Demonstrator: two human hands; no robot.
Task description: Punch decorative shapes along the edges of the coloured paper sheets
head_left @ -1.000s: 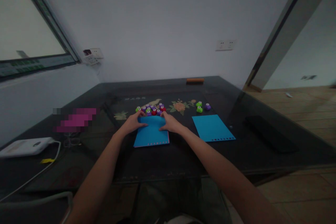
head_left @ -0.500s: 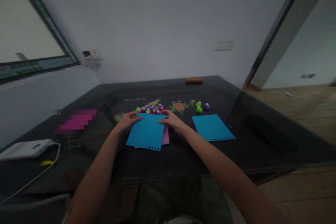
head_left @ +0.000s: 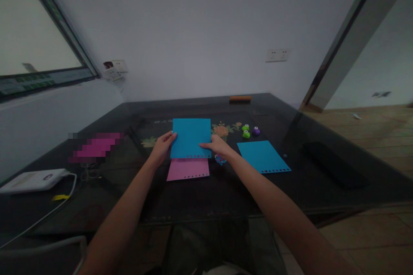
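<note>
Between my two hands a blue sheet of paper (head_left: 191,135) is held up, with punched holes along its lower edge. My left hand (head_left: 163,148) pinches its left side, thumb in front. On the right side my right hand (head_left: 217,145) grips it the same way. Below it a pink sheet of paper (head_left: 189,169), also hole-punched, lies on the table. A small heap of pink and blue bits (head_left: 220,159) sits beside my right wrist. The blue sheet hides most of the cluster of small toys behind it.
Another blue sheet (head_left: 263,157) lies to the right, with green toys (head_left: 246,134) and a purple toy (head_left: 256,131) beyond it. A black case (head_left: 334,165) is at far right, a brown roll (head_left: 240,99) at the back. A white device (head_left: 35,181) with a cable lies left.
Both hands have lifted the blue sheet up and slightly right, away from over the pink sheet. More of the pink sheet and the heap of bits now shows; the toy cluster is covered.
</note>
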